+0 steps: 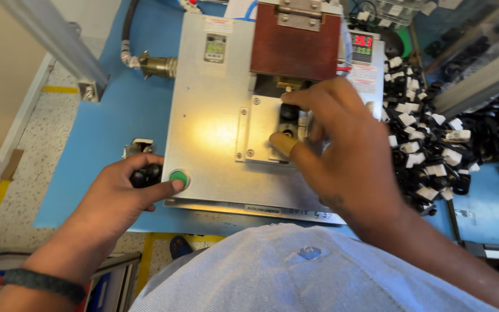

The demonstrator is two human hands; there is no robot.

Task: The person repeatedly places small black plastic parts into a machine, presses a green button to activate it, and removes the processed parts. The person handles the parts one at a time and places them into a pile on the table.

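— While the left hand [123, 193] gripped black parts, thumb on the green button [179, 177] at the press's [215, 115] front-left corner, where was the right hand [342, 150]?

— Fingers pinched a black part [287, 113] in the fixture; its axis wasn't discernible.

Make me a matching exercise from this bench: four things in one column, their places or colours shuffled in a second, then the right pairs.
Things:
1. left hand
2. right hand
3. round button
4. pile of small black and white parts

Places or colours:
A. heaped to the right of the metal machine
B. fingers at the small black part on the machine's middle plate
C. green, at the machine's front left corner
D. thumb at the button, black pieces in its grip

Pairs: 1-D, 2-B, 3-C, 4-A
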